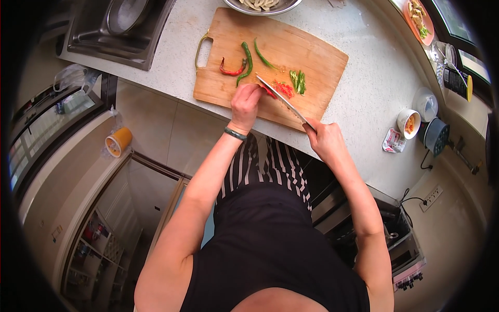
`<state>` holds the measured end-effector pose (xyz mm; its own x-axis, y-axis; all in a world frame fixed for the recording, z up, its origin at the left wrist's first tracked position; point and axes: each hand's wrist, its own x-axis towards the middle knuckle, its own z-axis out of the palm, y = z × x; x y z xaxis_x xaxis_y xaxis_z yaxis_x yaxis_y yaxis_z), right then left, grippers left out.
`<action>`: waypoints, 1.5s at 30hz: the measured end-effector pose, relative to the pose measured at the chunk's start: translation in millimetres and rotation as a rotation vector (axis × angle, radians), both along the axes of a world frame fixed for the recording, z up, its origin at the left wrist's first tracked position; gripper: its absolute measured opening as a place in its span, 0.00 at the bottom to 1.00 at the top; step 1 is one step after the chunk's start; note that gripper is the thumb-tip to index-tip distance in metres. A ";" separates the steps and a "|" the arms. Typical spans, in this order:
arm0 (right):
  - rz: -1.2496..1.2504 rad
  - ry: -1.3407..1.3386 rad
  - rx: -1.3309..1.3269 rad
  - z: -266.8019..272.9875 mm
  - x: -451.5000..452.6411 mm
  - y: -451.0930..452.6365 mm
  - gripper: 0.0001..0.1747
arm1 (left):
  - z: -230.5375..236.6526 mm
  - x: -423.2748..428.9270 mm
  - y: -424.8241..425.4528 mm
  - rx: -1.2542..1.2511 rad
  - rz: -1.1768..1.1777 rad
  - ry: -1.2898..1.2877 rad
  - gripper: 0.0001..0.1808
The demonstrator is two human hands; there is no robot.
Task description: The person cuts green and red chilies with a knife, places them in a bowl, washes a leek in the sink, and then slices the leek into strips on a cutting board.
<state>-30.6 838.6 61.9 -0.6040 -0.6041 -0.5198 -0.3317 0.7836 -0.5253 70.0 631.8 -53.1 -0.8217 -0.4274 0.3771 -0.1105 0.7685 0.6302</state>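
Observation:
My right hand (326,138) grips the handle of a kitchen knife (285,100), its blade slanting up and left across the wooden cutting board (312,50). With bunched fingertips, my left hand (245,102) holds a red chili pepper (269,92) against the board, close to the blade; my fingers hide part of it. Chopped red chili (285,89) lies just right of the blade, and a small pile of sliced green chili (298,82) sits beyond it. Farther left on the board are a whole red chili (232,71), a curved green chili (249,62) and a thinner green chili (263,55).
A metal bowl (269,11) of pale pieces stands behind the board. At the left is a steel sink (91,43) holding a pot (126,15). To the right are a white cup (408,123) with food and a torn packet (393,140). The counter's front edge runs below the board.

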 end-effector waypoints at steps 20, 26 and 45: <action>-0.102 -0.017 -0.043 5.3 7.3 4.8 0.10 | 28.8 3.4 -4.1 0.202 0.058 -0.012 0.11; 0.031 0.062 0.036 15.8 9.8 -5.2 0.09 | 11.5 3.9 -1.0 0.147 0.071 -0.054 0.09; -0.153 -0.010 -0.064 -16.8 21.0 -1.4 0.09 | 8.2 5.5 3.2 0.126 0.054 -0.051 0.10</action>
